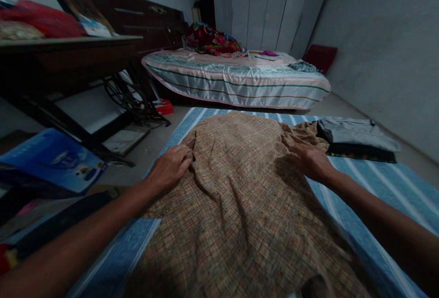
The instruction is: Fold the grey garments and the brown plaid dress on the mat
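A brown checked garment [236, 183], shirt-like with a sleeve stretching to the right, lies spread and wrinkled over a blue striped sheet [363, 188]. My left hand [173, 163] grips its left edge, fingers curled into the cloth. On the opposite edge, near the sleeve, my right hand [308, 158] is closed on the fabric. Both hands are about level with each other, with the cloth between them. The lower part of the garment runs toward me and out of view at the bottom. My fingertips are partly hidden by the folds.
Folded clothes [356, 135] are stacked at the right, touching the sleeve. A blue box [51, 161] stands at the left by a sewing machine table [92, 42]. Behind are a bed [240, 81] with a flowered blanket [216, 39] and a pale wardrobe [264, 10].
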Action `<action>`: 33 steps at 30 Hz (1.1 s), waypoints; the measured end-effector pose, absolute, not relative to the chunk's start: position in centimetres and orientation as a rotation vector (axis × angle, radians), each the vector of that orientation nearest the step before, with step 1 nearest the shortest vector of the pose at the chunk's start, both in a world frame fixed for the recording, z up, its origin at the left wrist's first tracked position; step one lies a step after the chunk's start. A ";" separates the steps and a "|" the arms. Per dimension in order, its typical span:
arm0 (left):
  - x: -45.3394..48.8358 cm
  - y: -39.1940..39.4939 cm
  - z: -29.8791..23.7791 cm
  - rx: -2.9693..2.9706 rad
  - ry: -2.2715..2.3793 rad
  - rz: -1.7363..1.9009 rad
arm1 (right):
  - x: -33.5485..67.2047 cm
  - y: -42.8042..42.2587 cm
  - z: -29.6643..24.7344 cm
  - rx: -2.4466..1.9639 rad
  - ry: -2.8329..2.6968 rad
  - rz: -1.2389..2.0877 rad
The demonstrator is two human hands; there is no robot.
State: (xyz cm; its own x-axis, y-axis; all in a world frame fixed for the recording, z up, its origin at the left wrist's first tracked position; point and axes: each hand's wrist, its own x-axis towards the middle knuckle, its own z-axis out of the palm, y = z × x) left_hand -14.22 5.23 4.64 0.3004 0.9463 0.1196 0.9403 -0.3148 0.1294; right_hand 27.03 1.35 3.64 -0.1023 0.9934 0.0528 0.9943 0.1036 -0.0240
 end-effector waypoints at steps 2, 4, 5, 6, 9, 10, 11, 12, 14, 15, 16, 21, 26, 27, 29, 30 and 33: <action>-16.0 -0.6 4.3 2.362 1.854 0.321 | 26.8 -4.1 3.3 -1.887 -2.271 0.147; -17.4 -5.9 3.9 2.230 1.890 0.379 | 26.0 -9.6 2.8 -1.691 -2.251 0.317; -18.0 -8.2 3.6 2.161 1.915 0.408 | 25.5 -12.2 2.4 -1.604 -2.250 0.378; -18.4 -10.2 3.4 2.096 1.943 0.435 | 24.7 -14.5 2.1 -1.523 -2.246 0.399; -18.8 -14.0 3.0 1.914 2.017 0.486 | 21.5 -19.9 0.8 -1.404 -2.251 0.361; -18.7 -14.6 2.9 1.856 2.025 0.502 | 20.1 -21.1 0.3 -1.300 -2.279 0.314; -18.4 -14.9 2.9 1.796 2.023 0.524 | 18.7 -22.1 -0.1 -1.269 -2.253 0.228; -17.9 -15.1 2.9 1.734 2.006 0.550 | 17.2 -22.8 -0.5 -1.241 -2.227 0.137; -17.0 -15.2 3.0 1.596 1.932 0.622 | 14.2 -23.9 -1.1 -1.174 -2.210 0.017; -16.5 -15.3 3.1 1.525 1.870 0.662 | 12.8 -24.2 -1.2 -1.143 -2.213 -0.007; -16.1 -15.5 3.3 1.454 1.804 0.708 | 11.6 -24.4 -1.3 -1.117 -2.222 -0.025; -16.3 -17.4 4.0 1.197 1.615 0.890 | 8.5 -24.1 -1.5 -1.147 -2.232 -0.154; -17.7 -20.2 3.5 1.136 1.719 0.874 | 7.5 -23.7 -2.9 -1.233 -2.214 -0.195; -17.8 -20.7 3.4 1.120 1.712 0.870 | 7.2 -23.7 -3.1 -1.229 -2.214 -0.206; -17.8 -21.2 3.4 1.078 1.683 0.876 | 6.4 -23.7 -3.5 -1.230 -2.205 -0.231; -17.6 -21.4 3.5 1.051 1.666 0.887 | 5.9 -23.7 -3.5 -1.230 -2.196 -0.245; -16.7 -21.2 4.2 0.951 1.580 0.945 | 4.5 -23.4 -3.4 -1.180 -2.211 -0.273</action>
State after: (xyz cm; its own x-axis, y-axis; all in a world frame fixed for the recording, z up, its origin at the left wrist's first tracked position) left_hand -16.74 -21.21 4.16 -0.1690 0.9181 -0.3584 0.1184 0.3799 0.9174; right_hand 4.46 -23.44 -3.39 -0.4161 0.6814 0.6021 0.8073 0.5816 -0.1003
